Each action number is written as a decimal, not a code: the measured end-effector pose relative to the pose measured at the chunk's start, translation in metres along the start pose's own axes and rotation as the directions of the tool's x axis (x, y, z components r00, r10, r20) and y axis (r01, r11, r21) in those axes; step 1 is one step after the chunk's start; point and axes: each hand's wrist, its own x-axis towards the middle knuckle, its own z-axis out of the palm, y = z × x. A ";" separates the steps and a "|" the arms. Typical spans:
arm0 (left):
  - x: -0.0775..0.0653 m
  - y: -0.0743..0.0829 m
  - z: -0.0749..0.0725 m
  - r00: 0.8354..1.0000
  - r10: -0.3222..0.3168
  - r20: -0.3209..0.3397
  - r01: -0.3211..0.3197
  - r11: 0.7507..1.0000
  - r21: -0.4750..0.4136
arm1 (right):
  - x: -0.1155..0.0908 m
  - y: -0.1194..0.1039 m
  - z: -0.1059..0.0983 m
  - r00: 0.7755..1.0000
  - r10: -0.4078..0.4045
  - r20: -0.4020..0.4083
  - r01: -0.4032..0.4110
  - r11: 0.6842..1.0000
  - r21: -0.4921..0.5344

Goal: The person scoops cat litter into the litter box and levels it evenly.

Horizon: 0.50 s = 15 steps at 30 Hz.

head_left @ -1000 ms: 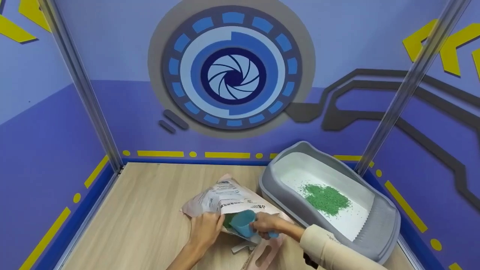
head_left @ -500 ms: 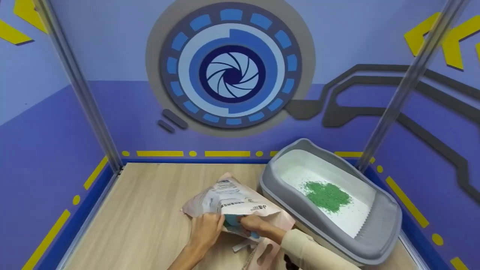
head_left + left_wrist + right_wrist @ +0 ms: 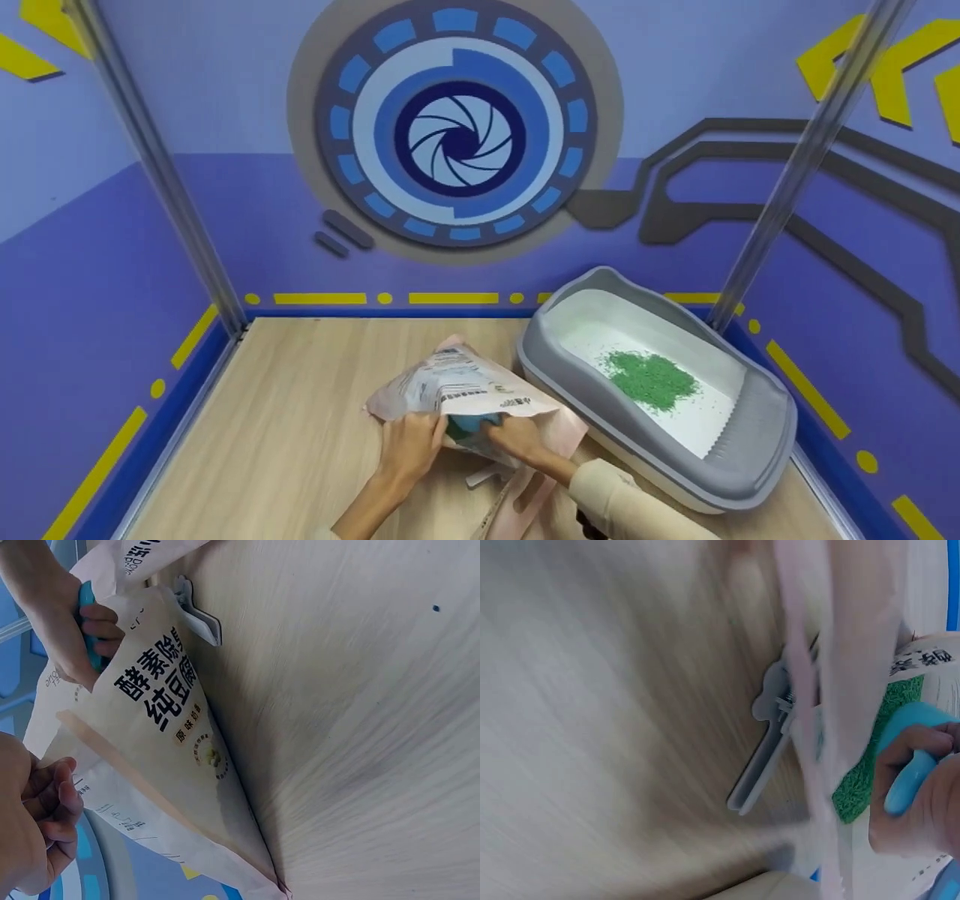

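Observation:
A pale pink and white printed bag (image 3: 465, 375) lies on the table with its mouth toward me. My left hand (image 3: 409, 446) pinches the edge of the mouth; its curled fingers show in the left wrist view. My right hand (image 3: 517, 439) is inside the opening, gripping the handle of a light-blue scoop (image 3: 909, 784). Green litter pellets (image 3: 859, 791) are visible in the bag beside the scoop in the right wrist view. The bag's upper side partly hides the scoop's cup in the head view, so how full it is cannot be seen.
A grey and white litter box (image 3: 555, 379) stands right of the bag, with a pile of green pellets (image 3: 651, 381) on its floor. A grey-white sealing clip (image 3: 761, 757) lies on the table (image 3: 300, 420) by the bag's mouth. Walls enclose the back and sides.
My right hand has moved left and deeper into the bag with the scoop, which now shows less. My left hand keeps its hold on the bag's edge.

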 end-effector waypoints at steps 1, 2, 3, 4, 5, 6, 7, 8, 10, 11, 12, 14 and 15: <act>0.002 0.001 0.002 1.000 0.003 0.002 -0.003 1.000 -0.007 | -0.001 0.002 -0.002 1.000 0.006 -0.031 -0.006 1.000 0.004; 0.003 0.002 0.003 1.000 0.002 0.005 -0.002 1.000 -0.014 | -0.003 0.003 -0.003 0.999 0.009 -0.053 -0.009 1.000 0.009; 0.004 0.002 0.003 1.000 -0.001 0.007 0.001 1.000 -0.017 | -0.004 0.004 -0.004 0.998 0.008 -0.066 -0.006 1.000 0.018; 0.005 0.003 0.004 1.000 -0.008 0.010 0.008 1.000 -0.020 | -0.006 0.004 -0.005 0.997 0.006 -0.073 -0.004 0.999 0.033; 0.006 0.003 0.004 1.000 -0.017 0.017 0.017 1.000 -0.021 | -0.007 0.005 -0.006 0.997 0.002 -0.074 0.001 0.999 0.039; 0.006 0.003 0.003 0.999 -0.026 0.025 0.026 0.999 -0.022 | -0.008 0.004 -0.007 0.997 0.000 -0.072 0.004 0.999 0.054; 0.006 0.003 0.003 0.999 -0.033 0.032 0.034 0.999 -0.021 | -0.009 0.004 -0.009 0.998 -0.003 -0.066 0.008 0.998 0.067; 0.006 0.002 0.002 0.998 -0.039 0.039 0.040 0.999 -0.019 | -0.010 0.003 -0.010 0.998 -0.010 -0.059 0.014 0.997 0.072; 0.006 0.002 0.001 0.998 -0.045 0.044 0.045 0.999 -0.013 | -0.011 0.002 -0.014 0.998 -0.037 -0.046 0.040 0.997 0.068; 0.005 0.001 0.000 0.998 -0.043 0.045 0.043 0.999 -0.004 | -0.012 0.002 -0.016 0.998 -0.049 -0.029 0.051 0.997 0.062; 0.005 0.001 0.000 0.998 -0.041 0.045 0.040 0.999 0.005 | -0.013 0.002 -0.019 0.998 -0.067 -0.013 0.067 0.996 0.051; 0.004 0.001 -0.001 0.999 -0.034 0.031 0.033 0.999 0.019 | -0.016 0.002 -0.026 0.996 -0.091 0.020 0.091 0.996 0.010; 0.004 0.001 -0.001 0.999 -0.032 0.023 0.031 0.999 0.022 | -0.018 0.001 -0.030 0.995 -0.097 0.035 0.098 0.995 -0.009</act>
